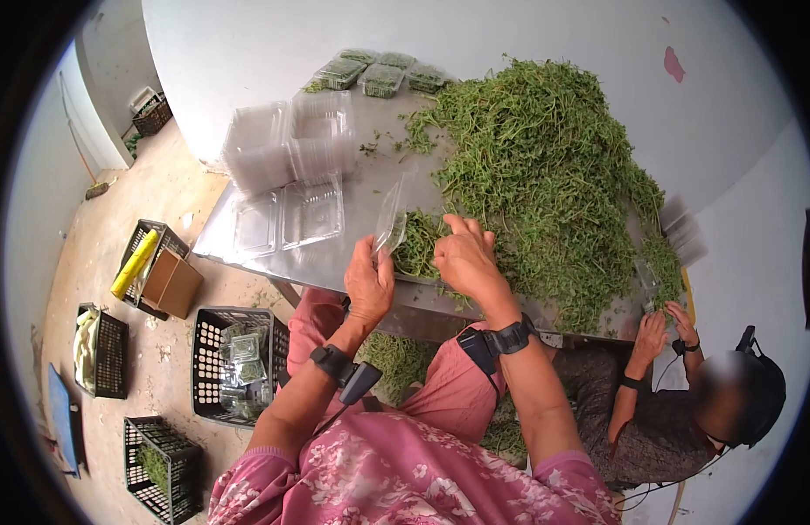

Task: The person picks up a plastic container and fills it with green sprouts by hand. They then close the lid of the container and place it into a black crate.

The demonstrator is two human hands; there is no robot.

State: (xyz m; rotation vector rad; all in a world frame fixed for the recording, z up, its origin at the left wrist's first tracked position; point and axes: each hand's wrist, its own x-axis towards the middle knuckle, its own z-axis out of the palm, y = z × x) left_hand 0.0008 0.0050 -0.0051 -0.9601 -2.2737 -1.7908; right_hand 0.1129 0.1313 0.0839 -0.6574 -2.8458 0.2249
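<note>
While the left hand (pixel 370 280) pinches the clear box (pixel 390 229) near the middle of the frame, its lid (pixel 396 198) stands raised, its long axis slanting from lower left to upper right, tip pointing toward the top. Over the greens (pixel 417 245) in it, the right hand (pixel 468 261) has its fingers bunched; whether they grip any, I can't tell. Empty boxes (pixel 291 140) are stacked at upper left, and filled boxes (pixel 383 80) sit at the top; any lettering on them is too small for me to read.
</note>
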